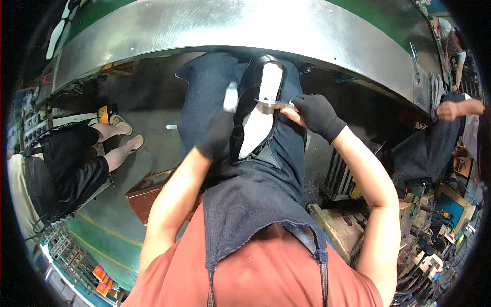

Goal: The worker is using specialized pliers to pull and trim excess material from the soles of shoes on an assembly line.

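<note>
A black shoe point(238, 146) lies bottom up across my lap, its long white underside point(258, 128) facing me. My right hand point(318, 113), in a black glove with bare fingertips showing, is closed on a flat metal blade-like tool point(271, 103). The tool's end lies across the narrow middle of the white underside. Just left of the shoe is my left hand point(220, 128), also black-gloved and blurred. A white tip point(231, 96) shows at its far end. Whether its fingers grip the shoe's edge is hidden.
A metal-edged workbench point(215, 28) with a green top spans the far side. A brown box point(148, 193) stands on the floor at left, near a seated person's legs point(115, 153). Another person's hand point(450, 110) shows at right, above cluttered tools and machine parts point(429, 256).
</note>
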Action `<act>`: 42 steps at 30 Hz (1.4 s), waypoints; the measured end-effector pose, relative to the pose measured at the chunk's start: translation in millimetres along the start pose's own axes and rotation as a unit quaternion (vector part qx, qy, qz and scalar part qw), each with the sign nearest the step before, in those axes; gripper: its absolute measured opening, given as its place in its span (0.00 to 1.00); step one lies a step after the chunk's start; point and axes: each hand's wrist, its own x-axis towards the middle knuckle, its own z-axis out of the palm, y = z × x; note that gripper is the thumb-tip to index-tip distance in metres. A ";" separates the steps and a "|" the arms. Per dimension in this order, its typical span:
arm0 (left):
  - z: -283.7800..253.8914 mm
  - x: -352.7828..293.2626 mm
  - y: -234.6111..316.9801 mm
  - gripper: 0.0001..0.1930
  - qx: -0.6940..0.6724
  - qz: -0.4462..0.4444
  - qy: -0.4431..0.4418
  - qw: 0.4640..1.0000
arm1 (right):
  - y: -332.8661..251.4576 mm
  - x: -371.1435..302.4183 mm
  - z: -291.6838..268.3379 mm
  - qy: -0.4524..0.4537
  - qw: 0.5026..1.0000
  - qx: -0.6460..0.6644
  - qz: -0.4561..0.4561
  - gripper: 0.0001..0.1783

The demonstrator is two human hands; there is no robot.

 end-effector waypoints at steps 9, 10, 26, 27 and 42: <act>46.6 17.2 -4.1 0.39 0.463 0.183 0.145 0.855 | 11.3 -27.0 -23.3 -0.328 0.727 0.531 0.286 0.29; 49.5 16.1 -4.4 0.41 0.488 0.196 0.143 0.839 | 7.3 -21.7 -38.9 -0.327 0.758 0.497 0.268 0.30; 18.6 -46.3 -27.7 0.43 0.383 0.168 0.110 0.902 | -39.5 -16.2 -29.7 -0.252 0.939 0.200 0.117 0.21; 16.6 -55.7 -37.5 0.43 0.380 0.162 0.115 0.903 | -53.5 -21.0 -34.4 -0.260 0.912 0.261 0.177 0.21; -1.0 -76.5 -38.4 0.40 0.371 0.228 0.050 0.899 | -98.1 -23.1 -23.0 -0.264 0.930 0.199 0.160 0.22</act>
